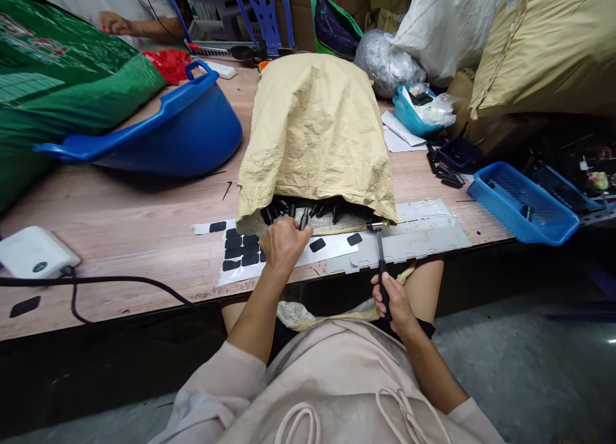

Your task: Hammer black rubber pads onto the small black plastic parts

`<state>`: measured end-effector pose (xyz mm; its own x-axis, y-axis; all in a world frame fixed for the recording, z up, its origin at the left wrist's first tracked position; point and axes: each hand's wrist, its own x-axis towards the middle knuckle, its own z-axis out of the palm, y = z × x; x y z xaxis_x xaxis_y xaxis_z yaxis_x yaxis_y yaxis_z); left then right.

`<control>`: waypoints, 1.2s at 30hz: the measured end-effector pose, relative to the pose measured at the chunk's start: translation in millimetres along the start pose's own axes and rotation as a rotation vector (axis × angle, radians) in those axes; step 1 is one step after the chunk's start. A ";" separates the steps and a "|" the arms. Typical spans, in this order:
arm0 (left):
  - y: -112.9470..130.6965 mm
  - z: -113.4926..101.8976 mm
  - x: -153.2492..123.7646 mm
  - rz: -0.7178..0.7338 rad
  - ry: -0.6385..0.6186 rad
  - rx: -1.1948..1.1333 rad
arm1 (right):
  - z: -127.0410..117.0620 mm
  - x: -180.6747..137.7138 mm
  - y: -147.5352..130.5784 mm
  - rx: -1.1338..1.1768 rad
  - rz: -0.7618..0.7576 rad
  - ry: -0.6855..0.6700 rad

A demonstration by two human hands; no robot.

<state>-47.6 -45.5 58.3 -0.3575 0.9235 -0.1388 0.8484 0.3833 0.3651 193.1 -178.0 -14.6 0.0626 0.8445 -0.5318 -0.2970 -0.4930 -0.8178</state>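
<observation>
My right hand is closed around the black handle of a small hammer, its metal head over the grey board near the bag's right corner. At the mouth of a tan woven bag, my left hand is closed on a small black cylindrical part that sticks up past the thumb. Several similar black parts lie inside the bag's opening. Under and beside my left hand is a white sheet with black rounded stickers. A grey board lies along the table's front edge.
A big blue basin stands tilted at left, beside a green sack. A white box with a cable sits front left. Right are a blue basket, loose black parts and a turquoise basket. Another person's hand shows behind.
</observation>
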 end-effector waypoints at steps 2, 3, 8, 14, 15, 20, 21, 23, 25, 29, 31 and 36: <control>-3.4 4.4 -16.8 0.118 0.004 -0.015 | -0.3 0.2 0.4 -0.008 -0.003 -0.004; -3.5 8.5 -23.1 0.212 -0.015 -0.027 | -0.5 0.4 0.4 -0.010 -0.005 -0.004; 5.5 37.1 -22.3 0.650 -0.083 -0.053 | -2.4 0.8 -2.1 -0.021 0.002 -0.011; 6.8 64.5 -5.2 0.737 0.000 -0.204 | -2.3 1.8 -0.7 -0.105 -0.070 0.005; 5.8 67.5 -4.6 0.729 -0.002 -0.232 | -2.7 3.1 1.1 -0.139 -0.104 0.011; 1.9 74.4 -2.7 0.701 -0.035 -0.316 | -10.8 9.3 9.6 -0.376 -0.289 0.016; 1.4 74.7 -2.1 0.696 -0.037 -0.323 | -12.7 8.8 10.1 -0.435 -0.325 0.027; 0.4 75.2 -0.8 0.695 -0.041 -0.338 | -15.1 5.3 9.4 -0.553 -0.401 0.059; -0.6 75.9 0.1 0.706 -0.046 -0.356 | -14.7 -0.3 6.8 -0.647 -0.469 0.079; -1.9 77.7 0.7 0.711 -0.052 -0.375 | -8.3 -9.0 1.1 -0.734 -0.518 0.060; -1.6 77.9 0.6 0.701 -0.054 -0.372 | -5.3 -10.2 0.4 -0.744 -0.516 0.050; 1.3 75.0 -0.8 0.698 -0.064 -0.358 | -1.8 -7.2 3.8 -0.772 -0.515 0.041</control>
<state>-16.9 -44.7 -10.1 0.2441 0.9524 0.1826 0.6874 -0.3027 0.6602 193.2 -186.3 -14.3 0.0481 0.9972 -0.0578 0.4925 -0.0740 -0.8671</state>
